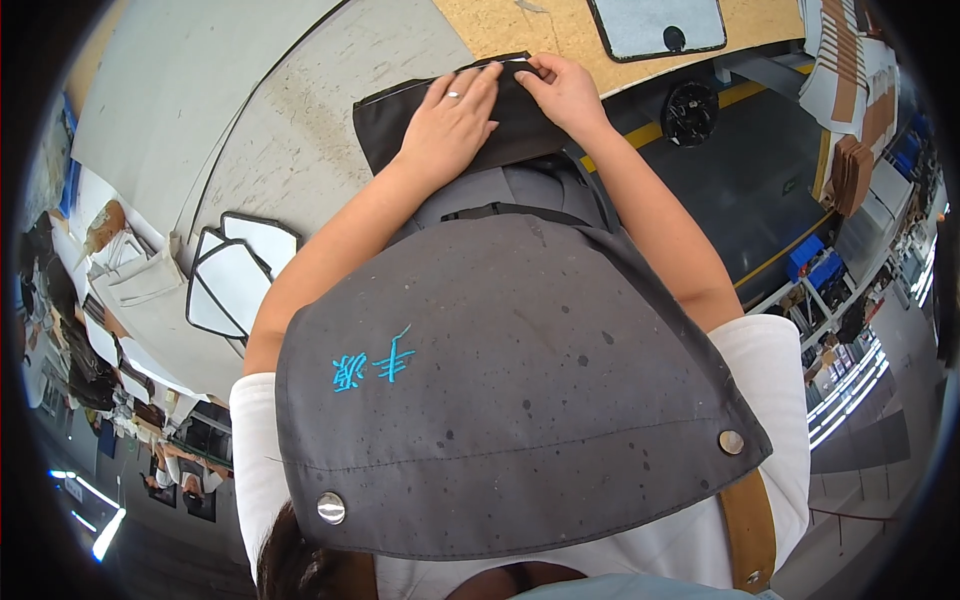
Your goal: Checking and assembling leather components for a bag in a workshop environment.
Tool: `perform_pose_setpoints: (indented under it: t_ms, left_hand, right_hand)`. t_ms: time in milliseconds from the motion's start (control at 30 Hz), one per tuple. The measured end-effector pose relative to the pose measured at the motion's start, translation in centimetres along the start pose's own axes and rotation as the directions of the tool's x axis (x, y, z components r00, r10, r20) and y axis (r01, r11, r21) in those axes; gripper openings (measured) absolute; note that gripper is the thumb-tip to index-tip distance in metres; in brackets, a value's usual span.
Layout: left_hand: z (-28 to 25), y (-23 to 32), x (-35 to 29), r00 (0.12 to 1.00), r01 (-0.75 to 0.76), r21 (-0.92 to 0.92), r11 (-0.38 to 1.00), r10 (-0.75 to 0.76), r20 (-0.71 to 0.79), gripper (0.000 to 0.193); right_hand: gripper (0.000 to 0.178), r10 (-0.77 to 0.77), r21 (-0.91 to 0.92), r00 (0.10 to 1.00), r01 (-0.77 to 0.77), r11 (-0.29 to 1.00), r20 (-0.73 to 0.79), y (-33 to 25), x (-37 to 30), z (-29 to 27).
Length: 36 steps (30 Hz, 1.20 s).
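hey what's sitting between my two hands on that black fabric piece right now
In the head view, nothing separate lies between them. The left hand and right hand both press on the black fabric piece, and only a narrow strip of its white-trimmed edge shows between the fingertips.

Bright, even indoor light, no harsh shadows. Soft shade under the hands on the black fabric (450, 125). Strip lamps (845, 395) blown out at right edge, another glare streak lower left. Heavy fisheye bend, black vignette round the rim. Centre sharp, apron (520, 400) specks crisp; edges smeared, cluttered, hard to read. Slight overexposure on white panels (240, 275).
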<state>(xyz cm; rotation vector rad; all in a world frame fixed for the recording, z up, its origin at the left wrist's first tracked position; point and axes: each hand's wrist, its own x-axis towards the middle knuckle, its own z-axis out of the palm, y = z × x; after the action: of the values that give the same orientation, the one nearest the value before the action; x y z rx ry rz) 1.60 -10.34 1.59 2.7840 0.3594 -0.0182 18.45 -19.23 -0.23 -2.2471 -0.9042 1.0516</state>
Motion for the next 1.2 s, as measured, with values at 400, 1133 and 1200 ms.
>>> perform_pose_setpoints:
  t_ms: [400, 1133, 1200]
  left_hand:
    - [0.9, 0.3, 0.8, 0.998, -0.01, -0.083, 0.996, 0.015, 0.06, 0.041]
    - [0.4, 0.4, 1.4, 0.998, -0.031, -0.092, 0.995, 0.035, 0.042, 0.034]
    - [0.3, 0.4, 1.7, 0.997, -0.037, -0.061, 0.997, 0.041, 0.067, 0.026]
  right_hand:
    - [0.025, -0.031, -0.066, 0.997, 0.027, 0.997, -0.064, -1.7, -1.7, -2.2]
    - [0.015, 0.096, 0.159, 0.994, -0.103, 0.982, 0.048, 1.5, 0.5, -1.0]
    - [0.015, 0.084, 0.151, 0.996, -0.09, 0.985, 0.042, 1.2, 0.5, -1.1]
